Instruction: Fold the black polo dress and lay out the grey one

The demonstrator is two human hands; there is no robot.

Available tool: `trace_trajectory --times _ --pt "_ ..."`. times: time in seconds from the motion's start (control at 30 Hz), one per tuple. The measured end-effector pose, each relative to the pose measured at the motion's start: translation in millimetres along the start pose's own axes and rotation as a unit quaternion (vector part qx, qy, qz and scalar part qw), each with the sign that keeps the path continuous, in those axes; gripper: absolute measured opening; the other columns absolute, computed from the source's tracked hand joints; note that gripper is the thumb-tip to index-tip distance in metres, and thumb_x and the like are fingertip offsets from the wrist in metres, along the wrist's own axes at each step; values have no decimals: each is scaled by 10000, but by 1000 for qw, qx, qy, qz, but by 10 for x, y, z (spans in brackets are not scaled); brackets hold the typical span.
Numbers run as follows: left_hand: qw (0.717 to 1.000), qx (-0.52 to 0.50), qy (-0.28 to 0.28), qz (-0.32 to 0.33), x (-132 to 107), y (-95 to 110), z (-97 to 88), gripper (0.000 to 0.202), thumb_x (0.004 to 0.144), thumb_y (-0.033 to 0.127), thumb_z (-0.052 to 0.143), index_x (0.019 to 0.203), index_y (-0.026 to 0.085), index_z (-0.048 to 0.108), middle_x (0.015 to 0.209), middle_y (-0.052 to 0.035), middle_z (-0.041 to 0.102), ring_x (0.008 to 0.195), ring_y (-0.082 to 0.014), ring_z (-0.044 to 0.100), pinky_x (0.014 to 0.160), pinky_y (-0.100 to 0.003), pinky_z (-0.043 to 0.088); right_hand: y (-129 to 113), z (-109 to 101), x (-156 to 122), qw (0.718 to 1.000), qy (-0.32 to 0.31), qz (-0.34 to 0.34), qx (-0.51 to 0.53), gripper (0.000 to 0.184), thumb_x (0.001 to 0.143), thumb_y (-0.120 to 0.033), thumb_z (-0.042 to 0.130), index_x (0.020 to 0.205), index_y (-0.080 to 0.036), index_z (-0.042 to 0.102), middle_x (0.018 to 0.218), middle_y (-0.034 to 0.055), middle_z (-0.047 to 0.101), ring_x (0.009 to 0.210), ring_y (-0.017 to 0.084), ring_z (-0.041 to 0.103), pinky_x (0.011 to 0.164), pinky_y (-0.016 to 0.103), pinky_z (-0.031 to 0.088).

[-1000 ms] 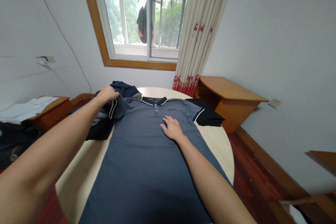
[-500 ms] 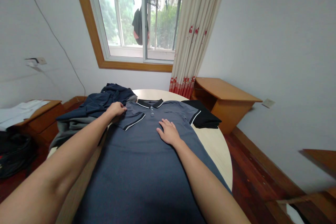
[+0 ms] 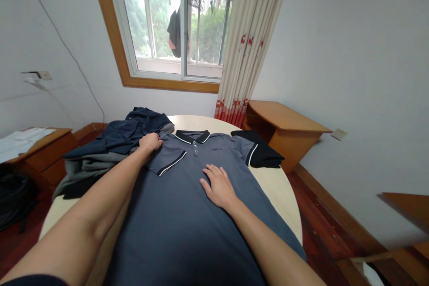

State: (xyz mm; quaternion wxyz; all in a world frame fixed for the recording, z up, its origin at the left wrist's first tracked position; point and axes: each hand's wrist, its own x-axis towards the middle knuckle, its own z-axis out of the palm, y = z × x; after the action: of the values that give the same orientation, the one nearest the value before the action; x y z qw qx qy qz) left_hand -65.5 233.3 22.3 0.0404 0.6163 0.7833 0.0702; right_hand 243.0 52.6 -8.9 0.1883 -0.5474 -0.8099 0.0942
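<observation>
A grey polo shirt with a black, white-edged collar lies front up, its collar at the far end. My left hand is closed on the fabric at the shirt's left shoulder, just above the sleeve, which is folded inward over the body. My right hand rests flat on the chest below the buttons, fingers spread, holding nothing. The right sleeve points outward across a folded black garment.
A round, pale table bears the clothes. Left of the shirt is a heap of navy and grey clothes. Beyond stand a wooden desk, a curtain and a window. A wooden cabinet with papers is at the left.
My right hand has come slightly nearer to me, and the shirt's upper part sits a little lower in view. My left hand stays at the shoulder. The camera has shifted slightly.
</observation>
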Motion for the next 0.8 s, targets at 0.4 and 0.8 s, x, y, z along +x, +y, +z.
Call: trace_trajectory --times 0.4,0.8 --pt "996 -35 65 -50 17 22 46 377 870 384 511 1074 131 702 1148 -231 696 1076 -382 654 847 -430 520 -10 -44 -8 1000 -14 12 -6 459 972 -403 467 1368 -198 577 1517 102 470 1430 247 386 1208 464 223" --pt "998 -9 68 -1 98 170 -18 408 917 427 508 1218 174 616 1178 -195 691 1090 -358 654 873 -431 512 -14 -51 18 1000 -10 13 8 446 957 -401 492 1343 -203 596 1492 107 497 1406 255 407 1199 480 232"
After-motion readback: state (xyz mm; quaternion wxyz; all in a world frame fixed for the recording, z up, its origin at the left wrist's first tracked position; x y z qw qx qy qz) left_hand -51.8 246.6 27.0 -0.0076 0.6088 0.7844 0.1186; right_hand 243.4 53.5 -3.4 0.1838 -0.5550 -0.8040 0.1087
